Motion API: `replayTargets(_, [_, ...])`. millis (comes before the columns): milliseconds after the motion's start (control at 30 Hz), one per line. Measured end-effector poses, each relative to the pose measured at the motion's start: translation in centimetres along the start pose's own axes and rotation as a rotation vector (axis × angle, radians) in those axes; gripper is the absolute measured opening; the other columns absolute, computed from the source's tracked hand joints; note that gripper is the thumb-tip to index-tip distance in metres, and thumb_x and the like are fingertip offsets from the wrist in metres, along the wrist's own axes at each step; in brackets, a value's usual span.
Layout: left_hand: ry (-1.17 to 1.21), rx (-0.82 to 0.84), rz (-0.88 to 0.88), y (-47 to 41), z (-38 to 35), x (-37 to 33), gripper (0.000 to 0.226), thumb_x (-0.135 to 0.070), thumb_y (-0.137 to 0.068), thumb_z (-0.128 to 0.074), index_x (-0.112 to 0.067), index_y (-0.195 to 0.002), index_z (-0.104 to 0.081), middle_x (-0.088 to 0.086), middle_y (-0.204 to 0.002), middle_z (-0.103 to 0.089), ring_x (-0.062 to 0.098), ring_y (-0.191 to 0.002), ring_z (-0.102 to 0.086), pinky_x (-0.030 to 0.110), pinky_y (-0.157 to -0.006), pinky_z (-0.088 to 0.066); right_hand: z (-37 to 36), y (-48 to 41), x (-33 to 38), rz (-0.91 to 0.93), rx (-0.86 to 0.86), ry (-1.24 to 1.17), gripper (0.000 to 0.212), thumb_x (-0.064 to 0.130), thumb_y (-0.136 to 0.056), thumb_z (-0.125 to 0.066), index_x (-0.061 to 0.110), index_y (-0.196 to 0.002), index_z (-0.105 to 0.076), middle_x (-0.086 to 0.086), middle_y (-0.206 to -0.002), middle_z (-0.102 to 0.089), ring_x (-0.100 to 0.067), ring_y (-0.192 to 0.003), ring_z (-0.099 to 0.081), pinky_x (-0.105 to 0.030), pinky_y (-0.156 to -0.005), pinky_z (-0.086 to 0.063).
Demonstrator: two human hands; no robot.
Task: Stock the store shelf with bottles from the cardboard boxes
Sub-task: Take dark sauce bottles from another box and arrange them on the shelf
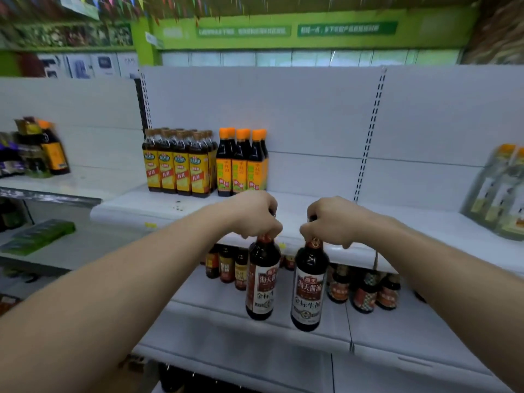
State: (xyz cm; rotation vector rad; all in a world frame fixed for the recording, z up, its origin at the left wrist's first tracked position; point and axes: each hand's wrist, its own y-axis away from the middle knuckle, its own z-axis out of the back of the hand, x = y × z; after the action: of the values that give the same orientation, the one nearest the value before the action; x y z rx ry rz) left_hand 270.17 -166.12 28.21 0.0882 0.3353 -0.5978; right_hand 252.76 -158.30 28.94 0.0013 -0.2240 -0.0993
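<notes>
Necks up: left bottle, right bottle.

Two white-labelled soy sauce bottles are being carried, one gripped in the left hand and one in the right hand. On the top shelf, four yellow-labelled brown-capped bottles are standing in the front row, with further rows behind too hidden to count. Beside them, orange-capped bottles are showing four caps, three in front. On the lower shelf, three small bottles are standing at left and three patterned bottles at right. At far right, at least two pale bottles are blurring together.
</notes>
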Motion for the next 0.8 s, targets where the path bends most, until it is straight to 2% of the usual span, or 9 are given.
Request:
replayTargets(100, [0.009,-0.013,-0.010,-1.6,2.2,-1.1,0.017,-0.030,-0.079,-0.072,-0.014,-0.085,-0.067,0.011,-0.091,-0.074,0.030,-0.075,-0.071,0.041,-0.065,-0.063,2.4,-0.8,-0.2,-0.007,-0.034,-0.013,0.018,0.033,-0.087,-0.066,0.015,-0.090,-0.067,-0.002,-0.084,-0.066,-0.020,-0.071,-0.061,-0.029,-0.051,-0.057])
replayTargets(200, [0.007,-0.044,-0.013,-2.9,3.9,-2.3,0.018,-0.031,-0.078,-0.071,-0.014,-0.082,-0.068,0.013,-0.090,-0.074,0.027,-0.066,-0.065,0.035,-0.058,-0.054,4.9,-1.6,-0.7,-0.015,-0.067,-0.044,0.019,0.033,-0.087,-0.066,0.014,-0.088,-0.067,-0.003,-0.085,-0.066,-0.019,-0.074,-0.060,-0.030,-0.053,-0.058])
replayTargets(367, [0.068,-0.068,-0.021,-5.6,6.3,-4.0,0.015,-0.030,-0.074,-0.075,-0.016,-0.077,-0.071,0.012,-0.084,-0.072,0.028,-0.062,-0.062,0.039,-0.055,-0.055,8.1,-3.5,-1.6,-0.022,-0.096,-0.061,0.024,0.033,-0.084,-0.069,0.009,-0.088,-0.069,-0.006,-0.082,-0.062,-0.022,-0.074,-0.058,-0.031,-0.052,-0.058])
replayTargets(467, [0.049,-0.076,-0.037,-7.4,7.9,-5.1,0.017,-0.030,-0.078,-0.076,-0.014,-0.082,-0.071,0.007,-0.069,-0.062,0.025,-0.057,-0.056,0.030,-0.051,-0.048,9.8,-4.9,-2.5,-0.037,-0.106,-0.082,0.026,0.032,-0.082,-0.070,0.006,-0.086,-0.069,-0.008,-0.078,-0.058,-0.024,-0.069,-0.055,-0.030,-0.051,-0.057])
replayTargets(533, [0.072,-0.084,-0.038,-8.7,8.8,-5.8,0.019,-0.026,-0.079,-0.076,-0.009,-0.084,-0.071,0.005,-0.060,-0.055,0.025,-0.052,-0.051,0.030,-0.050,-0.044,11.0,-5.9,-3.3,-0.046,-0.116,-0.090,0.027,0.031,-0.081,-0.070,0.004,-0.087,-0.069,-0.008,-0.078,-0.056,-0.025,-0.067,-0.053,-0.029,-0.050,-0.056])
replayTargets(633, [0.105,-0.092,-0.034,-11.0,9.9,-6.3,0.018,-0.021,-0.079,-0.075,-0.005,-0.086,-0.070,0.008,-0.063,-0.052,0.027,-0.052,-0.047,0.031,-0.051,-0.040,12.7,-7.5,-4.3,-0.052,-0.136,-0.112,0.026,0.029,-0.081,-0.071,0.003,-0.086,-0.068,-0.008,-0.075,-0.054,-0.025,-0.063,-0.051,-0.028,-0.049,-0.054])
replayTargets(800, [0.092,-0.106,-0.030,-14.9,10.9,-6.5,0.015,-0.023,-0.080,-0.074,-0.009,-0.085,-0.070,0.010,-0.065,-0.058,0.026,-0.053,-0.051,0.033,-0.053,-0.044,14.5,-10.8,-5.9,-0.063,-0.166,-0.111,0.025,0.029,-0.083,-0.071,0.005,-0.087,-0.065,-0.009,-0.078,-0.053,-0.024,-0.063,-0.050,-0.028,-0.049,-0.054])
